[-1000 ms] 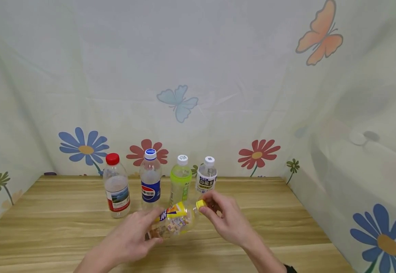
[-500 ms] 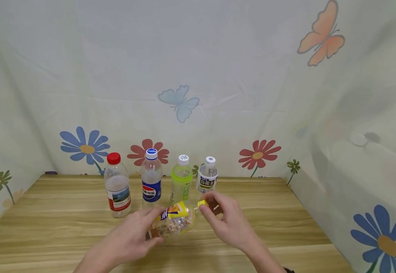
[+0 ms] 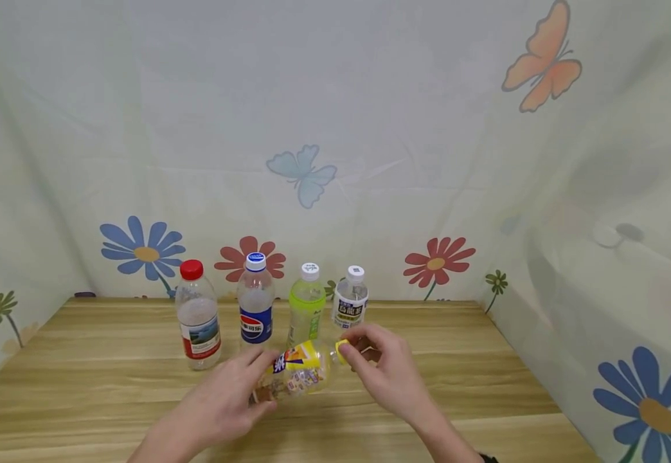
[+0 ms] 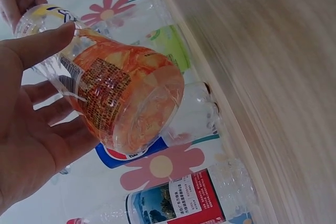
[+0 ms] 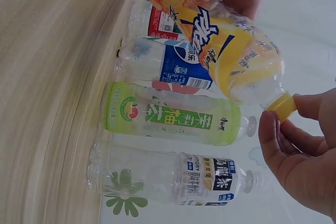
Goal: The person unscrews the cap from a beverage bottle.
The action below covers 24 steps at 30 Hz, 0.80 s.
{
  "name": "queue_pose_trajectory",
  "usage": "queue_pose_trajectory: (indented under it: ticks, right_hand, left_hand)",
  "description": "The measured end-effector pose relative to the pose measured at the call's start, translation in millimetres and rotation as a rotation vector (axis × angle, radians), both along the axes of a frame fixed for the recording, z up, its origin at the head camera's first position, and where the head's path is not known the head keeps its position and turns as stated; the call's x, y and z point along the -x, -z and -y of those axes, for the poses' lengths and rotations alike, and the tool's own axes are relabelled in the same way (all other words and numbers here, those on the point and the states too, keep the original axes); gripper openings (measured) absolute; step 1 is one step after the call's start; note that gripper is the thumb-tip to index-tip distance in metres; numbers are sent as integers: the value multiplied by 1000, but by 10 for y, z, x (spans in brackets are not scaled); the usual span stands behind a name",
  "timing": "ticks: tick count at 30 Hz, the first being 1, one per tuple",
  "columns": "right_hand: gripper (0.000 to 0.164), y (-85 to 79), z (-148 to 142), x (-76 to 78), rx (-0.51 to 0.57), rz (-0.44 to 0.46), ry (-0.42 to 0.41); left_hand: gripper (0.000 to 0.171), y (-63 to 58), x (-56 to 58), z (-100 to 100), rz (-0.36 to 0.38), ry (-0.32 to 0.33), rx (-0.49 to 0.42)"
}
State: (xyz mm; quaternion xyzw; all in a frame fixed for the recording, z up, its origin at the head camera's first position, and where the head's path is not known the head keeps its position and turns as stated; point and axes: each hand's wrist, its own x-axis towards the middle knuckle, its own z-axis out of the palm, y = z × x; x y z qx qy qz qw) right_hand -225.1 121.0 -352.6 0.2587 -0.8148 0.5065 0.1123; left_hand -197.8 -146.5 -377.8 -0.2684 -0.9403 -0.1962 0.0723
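Note:
A clear bottle (image 3: pixel 306 370) with a yellow label is held tilted above the table, its base low on the left and its neck up to the right. My left hand (image 3: pixel 220 399) grips it near the base, thumb on one side and fingers on the other. Orange print or contents show at the base (image 4: pixel 149 103) in the left wrist view. With thumb and fingertips, my right hand (image 3: pixel 390 373) pinches the yellow cap (image 5: pixel 282 107) at the bottle's mouth. The cap sits at the neck; how tightly it is seated cannot be told.
Behind the hands several capped bottles stand in a row: a red-capped bottle (image 3: pixel 199 328), a blue-labelled cola bottle (image 3: pixel 256 315), a green-labelled bottle (image 3: pixel 308 305) and an oolong tea bottle (image 3: pixel 351 299). A flowered cloth (image 3: pixel 405 193) backs the wooden table (image 3: pixel 486 386).
The right hand's fingers have shifted slightly around the yellow cap, and the cap lies a little lower and more in line with the neck. The left hand keeps its grip on the bottle.

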Motion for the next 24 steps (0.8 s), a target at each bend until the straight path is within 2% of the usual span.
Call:
queue_pose_trajectory:
  ticks: [11, 24]
  right_hand:
    - [15, 27, -25, 15, 11, -27, -94]
    - [20, 3, -44, 15, -13, 13, -120]
  left_hand:
    - [61, 21, 10, 4, -10, -18, 4]
    - [62, 19, 12, 9, 8, -38, 7]
